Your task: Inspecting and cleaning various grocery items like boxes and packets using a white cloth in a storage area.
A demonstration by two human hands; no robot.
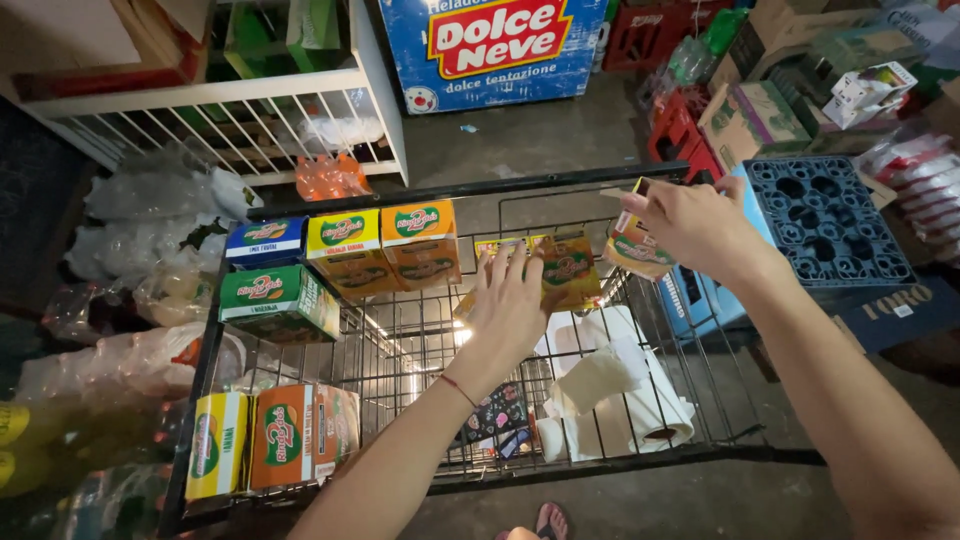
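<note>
Black wire shelf rack (420, 190), taken as landmark: a metal grid tier with a raised rim, seen from above. Small orange-and-yellow cardboard carton pack (632, 245), held at the rack's far right corner, just above the rim; the right hand (700, 225) grips it, fingers closed round its top edge. Second orange cardboard carton pack (568, 268), standing on the rack's grid right of centre, beside the held pack; the left hand (510, 305) lies over it with fingers spread and flat, fingertips touching its near face, not closed on it. A thin red thread bracelet (458, 388) circles the left wrist. Along the rack's far rim, left of the hands: blue carton pack (265, 240), yellow-topped carton pack (345, 248), orange-topped carton pack (422, 240), side by side. Green carton pack (280, 303), at the rack's left edge, just nearer than the blue one. Yellow and orange carton packs (275, 438), at the rack's near left corner, lying on their sides. White paper roll (625, 385), partly unwound, below the rack's grid on the right. Blue plastic bottle crate (825, 220), upturned, well right of the rack. White wire shelf unit (250, 125), beyond the rack's far left corner.
</note>
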